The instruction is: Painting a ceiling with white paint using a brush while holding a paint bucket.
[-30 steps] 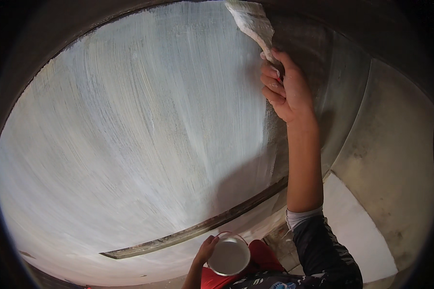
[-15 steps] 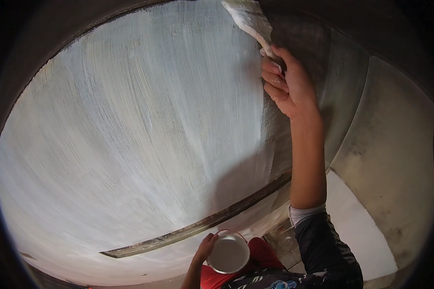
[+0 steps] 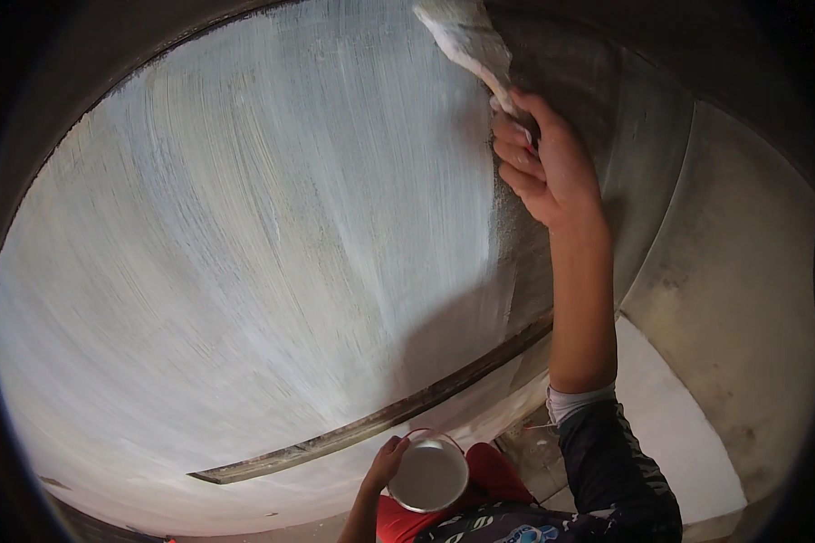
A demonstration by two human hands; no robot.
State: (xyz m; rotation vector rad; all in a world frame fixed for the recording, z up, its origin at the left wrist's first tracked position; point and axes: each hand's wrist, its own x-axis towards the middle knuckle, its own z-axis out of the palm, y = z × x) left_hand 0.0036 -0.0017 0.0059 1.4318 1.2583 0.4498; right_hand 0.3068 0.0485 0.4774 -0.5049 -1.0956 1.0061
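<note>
My right hand [image 3: 548, 158] is raised high and grips the handle of a wide paint brush [image 3: 466, 41]. The brush's white-coated bristles press against the wall [image 3: 272, 253] at the top edge of the whitewashed area. Low in the picture, my left hand [image 3: 385, 463] holds a small round pot of white paint [image 3: 428, 474] by its rim, close to my body. The wall's big middle part is covered in streaky white strokes; the strip to the right of the brush is bare dark grey.
A dark narrow ledge [image 3: 380, 421] runs slantwise across the wall's lower part. A bare, stained concrete wall [image 3: 733, 299] meets it on the right, with a white-painted band [image 3: 670, 425] below. Red clothing [image 3: 493, 475] shows under the pot.
My right hand has moved the brush a little upward and to the left along the wall's top edge. The left hand with the pot has stayed put.
</note>
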